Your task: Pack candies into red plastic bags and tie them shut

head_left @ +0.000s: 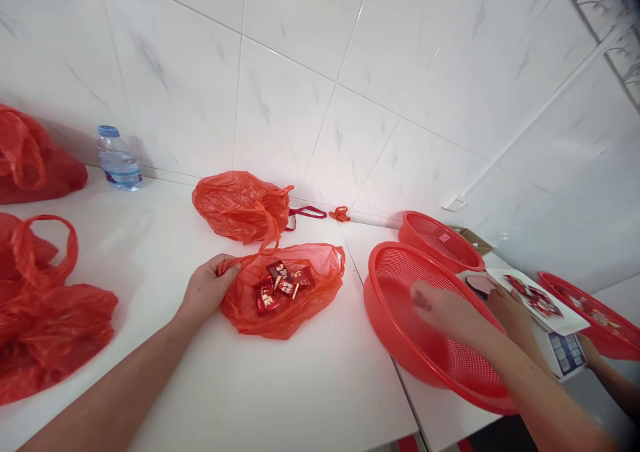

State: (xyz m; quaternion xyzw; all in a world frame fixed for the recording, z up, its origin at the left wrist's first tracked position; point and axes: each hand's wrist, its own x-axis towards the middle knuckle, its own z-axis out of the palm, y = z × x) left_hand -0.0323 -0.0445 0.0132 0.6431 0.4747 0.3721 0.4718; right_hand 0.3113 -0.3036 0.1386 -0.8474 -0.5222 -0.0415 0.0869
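My left hand (209,291) pinches the left rim of a thin red plastic bag (295,322). The bag lies spread on the white table with its mouth wide, and several small red-wrapped packets (286,287) rest in it. Over a round red plastic basket (383,305) hangs my right hand (440,312), fingers curled closed and slightly blurred. Whatever it may hold is hidden. The part of the basket's inside that shows holds nothing.
Behind the bag sit a filled red bag (235,205) and a red scrap (340,214). More red bags (55,319) and a water bottle (119,159) stand left. A co-worker's hand (507,305) is at a scale (565,352) beside red baskets (440,239).
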